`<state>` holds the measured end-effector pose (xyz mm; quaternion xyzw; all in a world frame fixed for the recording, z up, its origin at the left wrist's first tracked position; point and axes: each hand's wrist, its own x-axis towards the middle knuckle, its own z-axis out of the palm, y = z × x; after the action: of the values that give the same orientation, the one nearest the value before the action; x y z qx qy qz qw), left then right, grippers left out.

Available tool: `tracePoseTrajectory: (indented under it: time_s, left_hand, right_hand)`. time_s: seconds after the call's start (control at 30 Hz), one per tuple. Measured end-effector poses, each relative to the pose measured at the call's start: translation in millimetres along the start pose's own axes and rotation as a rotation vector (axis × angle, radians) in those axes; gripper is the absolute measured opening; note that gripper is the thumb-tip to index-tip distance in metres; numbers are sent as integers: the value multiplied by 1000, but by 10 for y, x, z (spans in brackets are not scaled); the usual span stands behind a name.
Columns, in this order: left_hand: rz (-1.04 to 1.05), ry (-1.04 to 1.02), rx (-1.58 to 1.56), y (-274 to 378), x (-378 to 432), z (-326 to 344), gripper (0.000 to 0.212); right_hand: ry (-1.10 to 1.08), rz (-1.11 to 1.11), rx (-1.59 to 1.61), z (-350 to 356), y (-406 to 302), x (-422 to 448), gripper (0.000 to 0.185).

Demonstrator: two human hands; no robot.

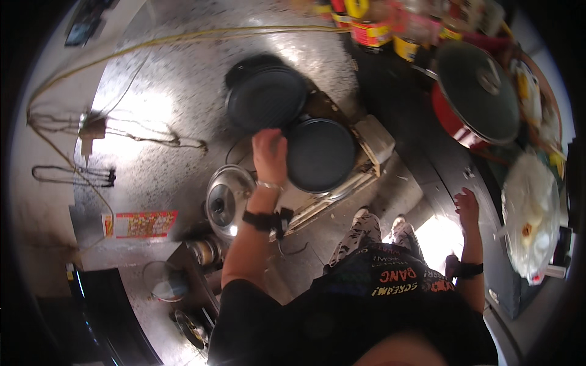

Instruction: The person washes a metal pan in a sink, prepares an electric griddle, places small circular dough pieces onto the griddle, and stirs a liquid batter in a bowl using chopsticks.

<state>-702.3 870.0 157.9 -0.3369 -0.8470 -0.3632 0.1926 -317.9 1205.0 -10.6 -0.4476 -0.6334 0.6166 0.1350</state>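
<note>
My left hand (pixel 270 151) is at the middle, fingers curled, between two dark round pans. The farther pan (pixel 265 98) is tilted beyond my fingertips. The nearer pan (pixel 320 155) lies flat just right of my hand. Whether my fingers grip a rim or a handle is hidden. A steel pot with a glass lid (pixel 222 206) stands beside my left wrist. My right hand (pixel 467 208) hangs at the right with its fingers apart and nothing in them, near a black surface.
A red pot with a glass lid (pixel 476 96), yellow-lidded jars (pixel 371 34) and a clear plastic bag (pixel 529 219) stand on the right. A pale block (pixel 374 138) borders the nearer pan. A yellow cable (pixel 183 35) crosses the speckled wall. A glass bowl (pixel 165 281) is at the lower left.
</note>
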Motion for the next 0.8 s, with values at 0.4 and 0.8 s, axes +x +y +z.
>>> tracePoseTrajectory:
  time_s: [0.4, 0.8]
  left_hand:
    - [-421, -164, 66, -2431, 1733, -206, 42]
    - [-41, -592, 130, -1020, 1045, -315, 28]
  right_hand:
    - [187, 258, 473, 208, -203, 593, 28]
    - [335, 295, 480, 164, 13, 607, 17]
